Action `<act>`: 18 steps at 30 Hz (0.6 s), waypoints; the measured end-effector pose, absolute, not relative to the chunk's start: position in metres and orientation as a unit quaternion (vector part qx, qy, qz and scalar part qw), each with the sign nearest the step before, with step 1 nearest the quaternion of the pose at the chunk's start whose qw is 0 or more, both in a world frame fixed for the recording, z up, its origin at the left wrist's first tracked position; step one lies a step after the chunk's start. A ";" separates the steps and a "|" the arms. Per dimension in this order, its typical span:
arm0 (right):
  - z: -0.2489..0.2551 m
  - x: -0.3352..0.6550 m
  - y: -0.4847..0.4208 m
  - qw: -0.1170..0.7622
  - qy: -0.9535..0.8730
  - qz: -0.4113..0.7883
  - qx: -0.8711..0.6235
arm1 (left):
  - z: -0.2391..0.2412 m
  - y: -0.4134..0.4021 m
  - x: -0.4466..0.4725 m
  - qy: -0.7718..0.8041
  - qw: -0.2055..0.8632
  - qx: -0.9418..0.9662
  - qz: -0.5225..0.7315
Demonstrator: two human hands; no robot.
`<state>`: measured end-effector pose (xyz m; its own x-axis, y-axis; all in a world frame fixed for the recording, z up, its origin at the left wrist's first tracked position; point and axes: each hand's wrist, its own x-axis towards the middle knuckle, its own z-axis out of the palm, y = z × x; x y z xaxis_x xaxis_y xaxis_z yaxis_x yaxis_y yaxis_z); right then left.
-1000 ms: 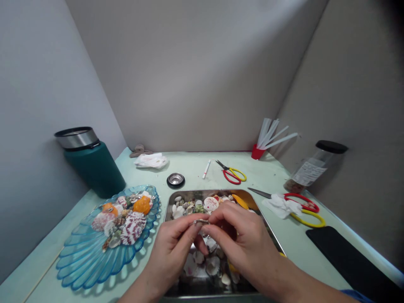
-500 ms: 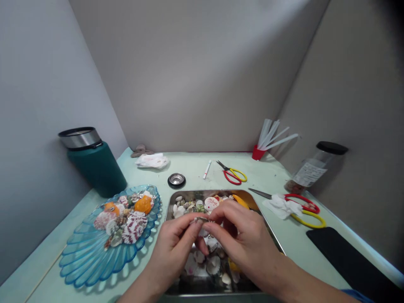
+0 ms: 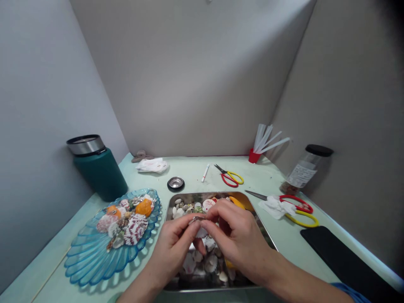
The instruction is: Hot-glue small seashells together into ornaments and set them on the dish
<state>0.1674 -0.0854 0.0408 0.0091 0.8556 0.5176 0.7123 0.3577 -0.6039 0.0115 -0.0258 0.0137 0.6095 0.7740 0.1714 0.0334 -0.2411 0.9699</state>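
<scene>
Both my hands meet above a metal tray (image 3: 176, 284) that holds loose seashells (image 3: 211, 264). Between thumb and index finger, my left hand (image 3: 172, 242) pinches a small silvery metal piece (image 3: 197, 219), too small to name. My right hand (image 3: 241, 240) pinches at the right end of the same piece, its fingertips close to those of the left. The fingers hide much of the piece. To the left, a blue scalloped glass plate (image 3: 91, 256) bears a pile of shells (image 3: 135, 229), among them striped and orange ones.
A green bottle (image 3: 102, 174) stands behind the plate, its lid (image 3: 176, 183) nearby. Small scissors (image 3: 231, 176) and a marker (image 3: 205, 173) lie beyond the tray. Right are larger scissors (image 3: 303, 216) with tissue (image 3: 277, 207), a jar (image 3: 303, 170), a black phone-like slab (image 3: 341, 261) and a red cup (image 3: 254, 156).
The camera view has shifted slightly, so the scene sits a little lower and things on the right lie further left. Both hands keep their pinch on the small metal piece.
</scene>
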 end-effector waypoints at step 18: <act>0.043 0.171 -0.083 0.421 -0.694 0.105 -0.574 | 0.005 -0.022 0.010 0.290 0.561 0.697 0.339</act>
<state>0.1707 -0.0831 0.0428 0.0138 0.8854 0.4646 0.7081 0.3194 -0.6297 0.0102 -0.0222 0.0048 0.6012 0.7854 0.1469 0.0233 -0.2010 0.9793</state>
